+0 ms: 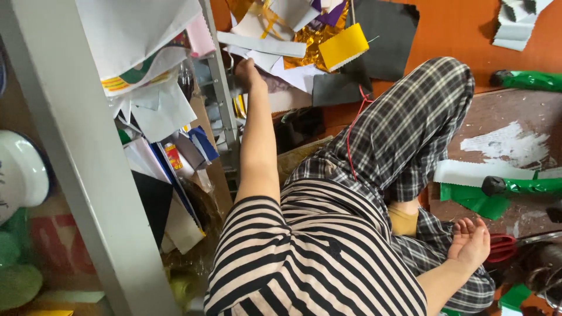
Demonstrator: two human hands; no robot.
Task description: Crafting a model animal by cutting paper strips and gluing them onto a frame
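Note:
My left hand (248, 74) reaches forward to a grey metal shelf post (222, 88), fingers curled with the back of the hand toward me; what it grips, if anything, is hidden. It is beside a white paper strip (260, 44) and a pile of paper scraps. My right hand (471, 243) rests palm up on my plaid trouser leg (410, 129), fingers apart and holding nothing. Red scissors (501, 247) lie just right of it.
Stacked papers (155, 108) fill the shelf at left. A yellow swatch (343, 47), gold foil (310, 44) and black sheets (386, 32) lie on the orange floor. A paint-smeared board (503, 117) carries green-wrapped tools (518, 186), a white strip (468, 172) and green scraps (477, 202).

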